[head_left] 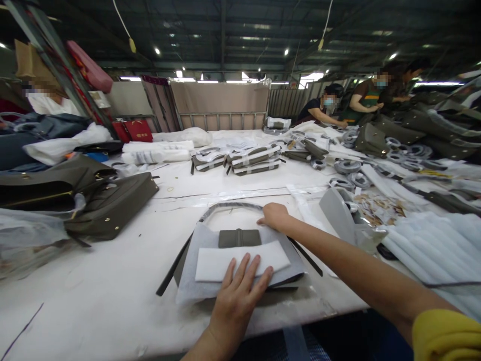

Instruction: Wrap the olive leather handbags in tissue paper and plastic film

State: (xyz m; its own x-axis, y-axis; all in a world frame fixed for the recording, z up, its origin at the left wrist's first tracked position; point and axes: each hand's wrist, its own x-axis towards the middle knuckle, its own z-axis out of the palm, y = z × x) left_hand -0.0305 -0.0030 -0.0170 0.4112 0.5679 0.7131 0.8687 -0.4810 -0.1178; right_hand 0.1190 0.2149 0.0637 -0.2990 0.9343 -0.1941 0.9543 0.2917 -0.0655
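Observation:
A flat olive-grey handbag (239, 237) lies on the white table in front of me, mostly covered by grey tissue paper (199, 260). A folded white foam sheet (225, 263) rests across it. My left hand (240, 291) lies flat on that sheet with fingers spread. My right hand (273, 215) is curled at the far edge of the bag, beside its wrapped curved handle (225, 206); what its fingers hold is hidden. Dark straps (173, 271) stick out on both sides.
Olive handbags (105, 200) lie at the left. Bundles of wrapped straps (255, 158) sit in the middle. A stack of white foam sheets (432, 245) and a grey box (338, 215) stand at the right. People work at the far right and far left.

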